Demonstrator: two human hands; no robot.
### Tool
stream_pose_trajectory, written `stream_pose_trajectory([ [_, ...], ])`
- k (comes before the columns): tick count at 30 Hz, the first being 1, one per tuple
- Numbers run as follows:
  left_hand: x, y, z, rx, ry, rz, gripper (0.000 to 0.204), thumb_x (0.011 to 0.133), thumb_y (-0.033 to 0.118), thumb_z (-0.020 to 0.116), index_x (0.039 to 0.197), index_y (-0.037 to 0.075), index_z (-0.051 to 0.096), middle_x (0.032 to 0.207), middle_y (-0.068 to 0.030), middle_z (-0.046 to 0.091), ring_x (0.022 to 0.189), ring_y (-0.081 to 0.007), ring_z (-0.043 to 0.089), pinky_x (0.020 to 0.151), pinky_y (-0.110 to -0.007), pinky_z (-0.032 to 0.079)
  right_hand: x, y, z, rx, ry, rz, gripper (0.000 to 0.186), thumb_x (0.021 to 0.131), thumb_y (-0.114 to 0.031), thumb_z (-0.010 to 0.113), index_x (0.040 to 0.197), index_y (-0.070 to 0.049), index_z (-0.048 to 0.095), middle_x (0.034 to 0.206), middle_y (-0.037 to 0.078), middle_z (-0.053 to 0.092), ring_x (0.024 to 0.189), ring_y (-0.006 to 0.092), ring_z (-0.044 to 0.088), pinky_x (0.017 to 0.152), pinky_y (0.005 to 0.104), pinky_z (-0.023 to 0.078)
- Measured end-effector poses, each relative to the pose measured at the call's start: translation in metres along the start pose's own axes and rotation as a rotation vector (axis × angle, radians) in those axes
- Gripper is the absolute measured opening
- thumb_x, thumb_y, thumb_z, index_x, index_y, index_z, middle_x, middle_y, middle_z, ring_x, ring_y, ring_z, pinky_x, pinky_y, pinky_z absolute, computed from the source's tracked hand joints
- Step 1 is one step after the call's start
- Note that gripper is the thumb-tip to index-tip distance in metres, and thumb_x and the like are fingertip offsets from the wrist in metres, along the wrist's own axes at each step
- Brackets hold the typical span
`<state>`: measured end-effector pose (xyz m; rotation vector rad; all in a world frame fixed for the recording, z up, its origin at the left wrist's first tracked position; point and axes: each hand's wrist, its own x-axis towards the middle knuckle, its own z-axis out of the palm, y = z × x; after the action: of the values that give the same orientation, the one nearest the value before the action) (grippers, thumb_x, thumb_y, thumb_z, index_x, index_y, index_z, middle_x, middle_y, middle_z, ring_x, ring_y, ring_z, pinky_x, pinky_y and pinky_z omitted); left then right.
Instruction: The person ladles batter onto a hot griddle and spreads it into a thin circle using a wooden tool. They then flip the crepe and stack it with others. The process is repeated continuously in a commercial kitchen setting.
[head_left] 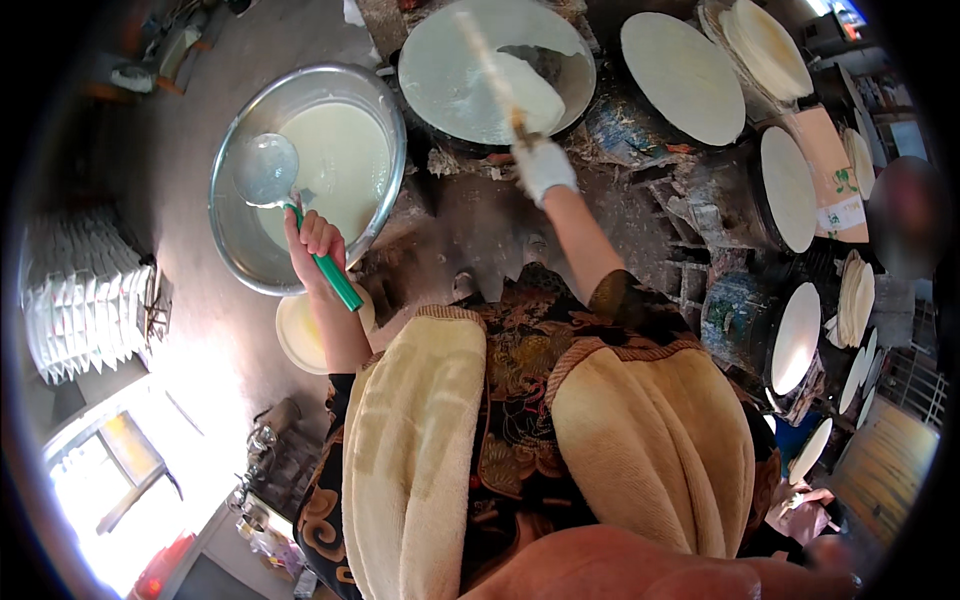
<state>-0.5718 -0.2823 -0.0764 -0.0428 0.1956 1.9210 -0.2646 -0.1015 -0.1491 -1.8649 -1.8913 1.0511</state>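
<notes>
My left hand [314,243] grips the green handle of a metal ladle [268,170], whose round bowl hangs over the large steel basin [232,170] of pale batter [340,160]. My right hand [541,164], in a white glove, holds a thin wooden stick [487,66] that reaches across a round hot plate [440,70]. A thin white sheet [520,92] lies partly spread on that plate. Padded tan cloths cover my knees at the bottom of the view.
More round plates with pale sheets [684,72] run in a line to the right, with stacks of finished sheets [768,45] at the top right. A small white bowl [296,335] sits below the basin. White stacked trays [85,300] stand at the left.
</notes>
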Motion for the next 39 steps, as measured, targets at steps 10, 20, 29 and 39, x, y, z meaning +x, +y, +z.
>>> stream_pose_trajectory([
  [10,0.0,-0.02,0.014,0.006,-0.08,-0.092,0.033,0.101,0.021,0.034,0.121,-0.003,0.046,0.056,-0.0002,0.035,0.039,-0.0077,0.033,0.033,-0.021,0.033,-0.007,0.047,-0.067,-0.36,0.083,-0.016,0.037,0.093,-0.033,0.037,0.108,-0.004,0.053,0.096,0.024,0.064,0.089,0.0402,0.061,0.079,0.0495,0.048],
  [20,0.005,-0.051,0.026,0.076,-0.041,-0.139,0.027,0.101,0.018,0.035,0.115,-0.002,0.048,0.056,0.0003,0.035,0.038,-0.007,0.033,0.031,-0.02,0.032,-0.029,0.07,-0.048,-0.314,-0.014,-0.074,0.038,0.092,-0.038,0.041,0.11,-0.007,0.054,0.09,0.023,0.064,0.087,0.0415,0.06,0.078,0.0487,0.048],
  [29,0.018,-0.082,0.014,0.089,-0.041,-0.208,0.033,0.102,0.021,0.032,0.124,0.0,0.043,0.056,0.0008,0.034,0.038,-0.0066,0.032,0.031,-0.019,0.032,0.018,0.043,-0.111,-0.317,-0.037,-0.206,0.044,0.093,-0.044,0.036,0.104,-0.007,0.057,0.093,0.025,0.063,0.09,0.0418,0.059,0.08,0.0487,0.046],
  [39,0.033,-0.106,0.018,0.011,0.005,-0.236,0.036,0.101,0.022,0.033,0.129,0.0,0.042,0.059,-0.0003,0.035,0.037,-0.007,0.032,0.03,-0.019,0.033,0.07,0.067,-0.14,-0.376,0.027,-0.202,0.041,0.091,-0.04,0.042,0.109,-0.008,0.059,0.105,0.023,0.061,0.096,0.0383,0.059,0.083,0.0475,0.046],
])
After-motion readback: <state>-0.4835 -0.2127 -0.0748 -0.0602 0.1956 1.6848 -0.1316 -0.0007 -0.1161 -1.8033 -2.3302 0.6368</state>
